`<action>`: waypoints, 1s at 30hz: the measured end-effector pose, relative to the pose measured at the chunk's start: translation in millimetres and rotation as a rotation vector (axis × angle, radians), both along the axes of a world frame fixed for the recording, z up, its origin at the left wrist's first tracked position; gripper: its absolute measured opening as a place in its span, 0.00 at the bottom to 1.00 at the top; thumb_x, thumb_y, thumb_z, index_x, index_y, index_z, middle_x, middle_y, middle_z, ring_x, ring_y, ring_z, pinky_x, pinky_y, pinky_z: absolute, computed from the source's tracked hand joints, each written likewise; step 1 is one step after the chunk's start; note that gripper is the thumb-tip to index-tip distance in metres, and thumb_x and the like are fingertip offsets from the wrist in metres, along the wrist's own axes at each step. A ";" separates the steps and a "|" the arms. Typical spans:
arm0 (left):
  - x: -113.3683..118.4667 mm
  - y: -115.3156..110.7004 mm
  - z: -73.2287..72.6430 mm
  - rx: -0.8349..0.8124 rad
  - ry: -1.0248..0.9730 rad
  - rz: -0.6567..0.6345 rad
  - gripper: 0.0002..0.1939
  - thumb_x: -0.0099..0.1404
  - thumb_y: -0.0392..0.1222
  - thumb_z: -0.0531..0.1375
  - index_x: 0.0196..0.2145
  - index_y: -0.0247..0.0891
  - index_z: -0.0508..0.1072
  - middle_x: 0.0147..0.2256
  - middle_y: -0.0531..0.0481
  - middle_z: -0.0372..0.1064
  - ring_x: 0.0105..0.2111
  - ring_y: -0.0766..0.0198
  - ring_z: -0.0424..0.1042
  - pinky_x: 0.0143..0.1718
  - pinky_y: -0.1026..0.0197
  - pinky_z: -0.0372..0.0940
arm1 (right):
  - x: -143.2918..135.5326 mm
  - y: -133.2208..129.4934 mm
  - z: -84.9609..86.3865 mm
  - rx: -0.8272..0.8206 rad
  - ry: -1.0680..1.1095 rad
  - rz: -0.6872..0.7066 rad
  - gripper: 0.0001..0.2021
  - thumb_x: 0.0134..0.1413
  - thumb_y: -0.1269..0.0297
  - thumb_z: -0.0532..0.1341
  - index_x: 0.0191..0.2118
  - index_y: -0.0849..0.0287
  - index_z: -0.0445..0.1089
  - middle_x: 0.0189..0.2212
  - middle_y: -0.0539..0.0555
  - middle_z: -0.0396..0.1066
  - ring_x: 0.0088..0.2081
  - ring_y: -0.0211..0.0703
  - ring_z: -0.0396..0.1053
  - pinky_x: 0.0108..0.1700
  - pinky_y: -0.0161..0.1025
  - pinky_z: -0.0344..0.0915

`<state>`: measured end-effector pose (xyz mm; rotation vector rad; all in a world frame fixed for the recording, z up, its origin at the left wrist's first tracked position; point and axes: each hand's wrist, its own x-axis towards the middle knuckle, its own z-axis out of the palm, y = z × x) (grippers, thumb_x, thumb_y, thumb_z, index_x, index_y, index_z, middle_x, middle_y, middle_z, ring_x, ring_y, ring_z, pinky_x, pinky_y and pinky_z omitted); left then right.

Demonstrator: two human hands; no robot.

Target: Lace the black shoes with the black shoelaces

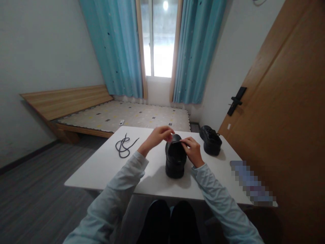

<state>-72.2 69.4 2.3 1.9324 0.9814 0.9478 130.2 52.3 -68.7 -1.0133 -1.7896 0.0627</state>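
A black shoe stands on the white table in front of me, heel towards me. My right hand is closed at the right side of its opening, thumb and fingers pinching the dark upper edge near the tongue. My left hand is over the left front of the shoe, fingers bent together; whether something thin is between the fingertips is too small to tell. A loose dark shoelace lies curled on the table to the left. The other black shoe, with its lace in, stands at the right.
A pixelated flat item lies along the table's right edge. Beyond the table is a bed with a small white object on it. A wooden door stands close on the right. My knees are below the table's front edge.
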 end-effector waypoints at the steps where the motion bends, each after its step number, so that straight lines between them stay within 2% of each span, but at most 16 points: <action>1: -9.8 8.1 -3.8 0.022 0.010 0.165 0.15 0.67 0.43 0.49 0.40 0.33 0.70 0.31 0.45 0.74 0.28 0.65 0.74 0.31 0.64 0.68 | 0.3 -0.2 -0.4 0.003 0.000 0.003 0.08 0.55 0.70 0.58 0.34 0.57 0.75 0.30 0.53 0.69 0.34 0.42 0.68 0.38 0.39 0.65; 2: -19.9 15.8 -9.2 0.036 0.075 0.341 0.15 0.67 0.42 0.48 0.41 0.33 0.70 0.33 0.45 0.74 0.30 0.64 0.74 0.32 0.63 0.68 | 0.7 -0.4 -0.8 0.004 -0.001 0.005 0.08 0.55 0.70 0.58 0.35 0.57 0.75 0.30 0.53 0.69 0.34 0.42 0.68 0.38 0.39 0.65; 4: -39.5 28.2 -23.9 0.089 0.338 0.669 0.13 0.64 0.40 0.50 0.42 0.35 0.70 0.37 0.43 0.74 0.37 0.60 0.74 0.40 0.59 0.67 | 1.4 -0.5 -1.6 0.006 -0.002 0.005 0.08 0.55 0.70 0.58 0.34 0.56 0.75 0.30 0.53 0.69 0.34 0.42 0.69 0.39 0.39 0.66; 5: -48.4 32.5 -32.4 0.108 0.495 0.772 0.13 0.64 0.39 0.51 0.42 0.34 0.70 0.40 0.40 0.73 0.42 0.55 0.72 0.44 0.56 0.65 | 1.6 -0.5 -2.0 0.007 -0.001 0.005 0.08 0.55 0.70 0.58 0.34 0.57 0.74 0.30 0.54 0.69 0.34 0.43 0.69 0.39 0.39 0.66; 7: -63.2 37.0 -49.2 0.088 0.753 0.855 0.16 0.63 0.37 0.51 0.47 0.31 0.68 0.46 0.32 0.69 0.49 0.47 0.67 0.46 0.50 0.63 | 1.8 -0.5 -2.7 0.008 0.001 0.008 0.08 0.55 0.70 0.58 0.34 0.57 0.74 0.31 0.54 0.69 0.35 0.43 0.69 0.39 0.40 0.66; 9: -73.4 37.9 -63.0 0.006 0.889 0.861 0.18 0.63 0.37 0.49 0.49 0.29 0.65 0.48 0.29 0.66 0.51 0.42 0.64 0.46 0.47 0.61 | 1.6 -0.5 -3.3 0.006 0.003 0.012 0.07 0.55 0.70 0.58 0.34 0.57 0.74 0.31 0.54 0.69 0.35 0.43 0.69 0.39 0.40 0.66; 11: -79.5 37.7 -72.3 -0.063 0.943 0.851 0.19 0.63 0.35 0.48 0.50 0.28 0.64 0.48 0.28 0.66 0.52 0.41 0.63 0.47 0.46 0.60 | 1.0 -0.6 -3.7 0.003 0.004 0.011 0.08 0.55 0.70 0.57 0.34 0.57 0.74 0.31 0.54 0.69 0.35 0.43 0.69 0.39 0.40 0.67; 15: -85.7 39.0 -81.0 -0.119 0.948 0.845 0.19 0.62 0.34 0.47 0.49 0.27 0.64 0.47 0.27 0.66 0.51 0.41 0.65 0.46 0.47 0.60 | -0.1 -1.2 -4.4 0.003 -0.002 0.007 0.07 0.54 0.70 0.57 0.34 0.57 0.74 0.31 0.54 0.69 0.35 0.43 0.69 0.39 0.40 0.67; 20: -90.6 43.0 -85.7 -0.140 0.926 0.841 0.19 0.62 0.31 0.46 0.49 0.23 0.64 0.47 0.24 0.65 0.50 0.43 0.66 0.45 0.51 0.61 | -0.9 -2.5 -4.6 0.005 -0.016 0.018 0.07 0.53 0.72 0.57 0.33 0.57 0.72 0.31 0.54 0.70 0.36 0.44 0.69 0.40 0.40 0.66; 24: -95.1 46.4 -85.3 -0.128 0.899 0.809 0.18 0.60 0.31 0.49 0.48 0.22 0.65 0.46 0.24 0.66 0.52 0.45 0.65 0.47 0.55 0.61 | -0.5 -3.1 -3.4 -0.008 -0.060 0.034 0.07 0.52 0.74 0.57 0.32 0.57 0.70 0.32 0.54 0.69 0.37 0.45 0.68 0.42 0.42 0.65; 27: -98.8 48.1 -83.9 -0.133 0.873 0.812 0.20 0.58 0.31 0.52 0.48 0.19 0.65 0.45 0.22 0.67 0.49 0.45 0.67 0.45 0.56 0.61 | 0.6 -3.0 -1.9 -0.030 -0.122 0.054 0.07 0.50 0.74 0.57 0.32 0.57 0.69 0.32 0.54 0.68 0.39 0.47 0.67 0.44 0.44 0.64; 30: -99.5 48.5 -81.3 -0.133 0.835 0.816 0.17 0.57 0.30 0.52 0.45 0.21 0.68 0.43 0.23 0.69 0.47 0.44 0.70 0.44 0.55 0.62 | 1.8 -2.4 -0.5 -0.043 -0.155 0.093 0.06 0.48 0.74 0.57 0.31 0.56 0.68 0.32 0.54 0.67 0.40 0.48 0.65 0.45 0.45 0.64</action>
